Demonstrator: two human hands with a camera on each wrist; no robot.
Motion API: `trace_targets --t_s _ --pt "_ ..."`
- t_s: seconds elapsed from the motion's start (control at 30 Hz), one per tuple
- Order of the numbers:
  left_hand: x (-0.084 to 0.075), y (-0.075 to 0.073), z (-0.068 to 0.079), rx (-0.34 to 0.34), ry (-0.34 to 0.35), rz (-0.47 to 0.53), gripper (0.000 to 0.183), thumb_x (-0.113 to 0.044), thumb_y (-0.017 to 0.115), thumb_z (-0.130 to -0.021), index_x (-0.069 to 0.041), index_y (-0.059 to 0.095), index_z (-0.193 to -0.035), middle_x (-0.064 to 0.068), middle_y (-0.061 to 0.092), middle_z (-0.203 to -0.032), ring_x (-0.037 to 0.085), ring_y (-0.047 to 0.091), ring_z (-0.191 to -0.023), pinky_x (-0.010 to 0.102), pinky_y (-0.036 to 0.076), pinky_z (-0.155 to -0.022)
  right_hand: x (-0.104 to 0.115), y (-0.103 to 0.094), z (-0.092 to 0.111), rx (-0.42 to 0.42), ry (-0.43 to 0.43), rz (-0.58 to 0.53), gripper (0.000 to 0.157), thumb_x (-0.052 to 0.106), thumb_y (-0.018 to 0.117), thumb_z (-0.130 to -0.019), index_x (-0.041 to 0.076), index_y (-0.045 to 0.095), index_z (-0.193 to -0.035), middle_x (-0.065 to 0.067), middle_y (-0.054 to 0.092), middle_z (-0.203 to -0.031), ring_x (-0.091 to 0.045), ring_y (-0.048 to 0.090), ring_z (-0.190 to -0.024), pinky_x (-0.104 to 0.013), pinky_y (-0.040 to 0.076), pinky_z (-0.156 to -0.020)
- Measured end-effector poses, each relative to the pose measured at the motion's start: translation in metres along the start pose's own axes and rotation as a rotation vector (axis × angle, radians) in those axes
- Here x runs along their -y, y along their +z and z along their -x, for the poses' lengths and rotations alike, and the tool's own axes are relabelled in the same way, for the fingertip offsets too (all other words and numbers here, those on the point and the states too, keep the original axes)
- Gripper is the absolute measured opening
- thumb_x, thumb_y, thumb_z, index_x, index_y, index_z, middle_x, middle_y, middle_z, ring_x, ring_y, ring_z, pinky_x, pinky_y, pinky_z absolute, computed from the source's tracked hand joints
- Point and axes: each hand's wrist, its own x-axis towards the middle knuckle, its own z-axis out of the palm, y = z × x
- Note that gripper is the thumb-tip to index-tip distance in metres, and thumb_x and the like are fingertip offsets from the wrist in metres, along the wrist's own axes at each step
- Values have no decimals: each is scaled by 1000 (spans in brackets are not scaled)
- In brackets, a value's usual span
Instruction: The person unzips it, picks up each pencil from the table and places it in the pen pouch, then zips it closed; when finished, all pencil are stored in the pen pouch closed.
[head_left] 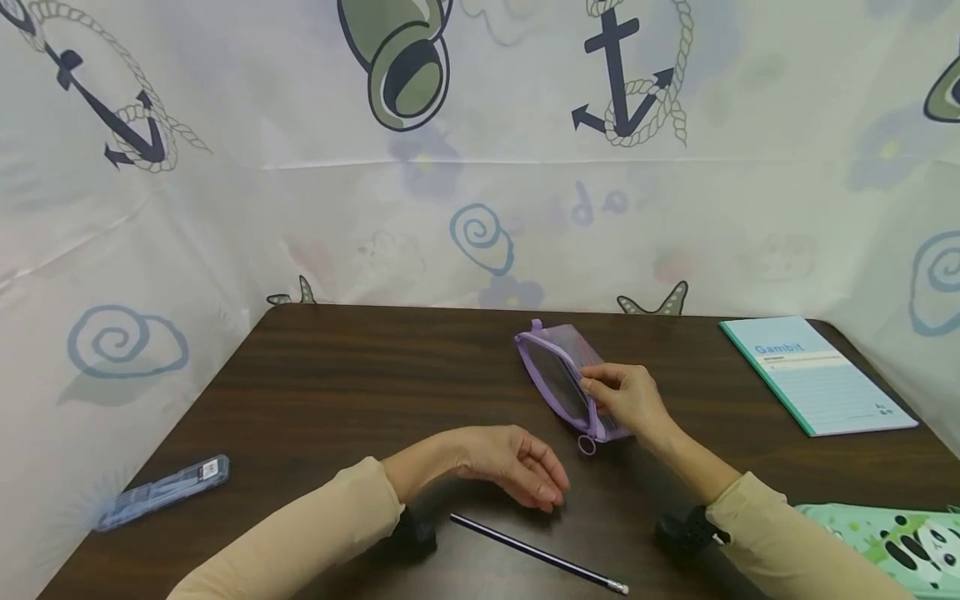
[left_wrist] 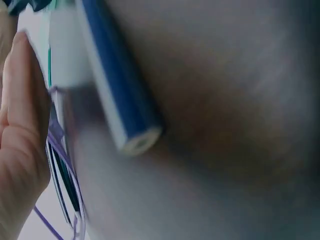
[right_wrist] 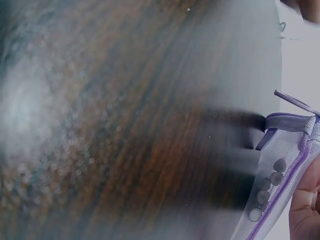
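My right hand (head_left: 628, 402) pinches the near-right edge of a purple mesh zip pouch (head_left: 573, 346). The pouch's zip opening gapes toward the left, and a ring pull hangs at its near end. Through the mesh in the right wrist view, several round grey spots show inside the pouch (right_wrist: 287, 150). With loosely curled fingers and nothing in them, my left hand (head_left: 510, 467) hovers low over the table, left of the pouch. A dark striped pencil (head_left: 536, 552) with an eraser end lies in front of it. The pencil's flat, unsharpened end (left_wrist: 142, 142) looms large in the left wrist view.
On the dark wooden table (head_left: 360, 367), a clear bluish plastic case (head_left: 165, 492) lies at the left edge. A notebook (head_left: 817, 375) marked "Gambit" rests at the back right. A green panda-print case (head_left: 900, 542) is at the front right, partly behind my right sleeve.
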Motion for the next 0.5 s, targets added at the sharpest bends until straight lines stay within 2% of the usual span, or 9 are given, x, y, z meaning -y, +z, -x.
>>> trace_targets --t_s 0.07,0.17,0.3,0.5 --pt "3 5 4 75 -21 -39 27 5 58 -89 10 56 -115 14 69 -101 13 66 -86 29 56 -83 1 0 0 2 -10 -4 26 6 62 -90 -10 64 -111 -22 69 -94 -5 58 -62 -23 55 -56" --pt "8 9 6 134 -24 -91 28 10 60 -85 11 57 -113 19 68 -102 10 65 -83 24 55 -81 2 0 1 9 -18 -16 27 6 62 -90 -11 62 -111 -22 68 -93 -4 58 -61 -23 55 -56" --pt "12 10 8 163 -1 -171 29 13 64 -81 10 60 -110 18 69 -98 9 66 -80 21 55 -79 4 -1 2 10 -13 -22 28 7 62 -90 -11 62 -111 -22 68 -94 -4 58 -61 -22 55 -56" --pt "13 12 9 176 36 -305 29 13 68 -77 6 63 -105 8 70 -90 7 66 -77 19 55 -74 6 -1 2 -4 -5 -1 27 7 63 -90 -10 63 -110 -22 69 -93 -4 58 -60 -24 56 -56"
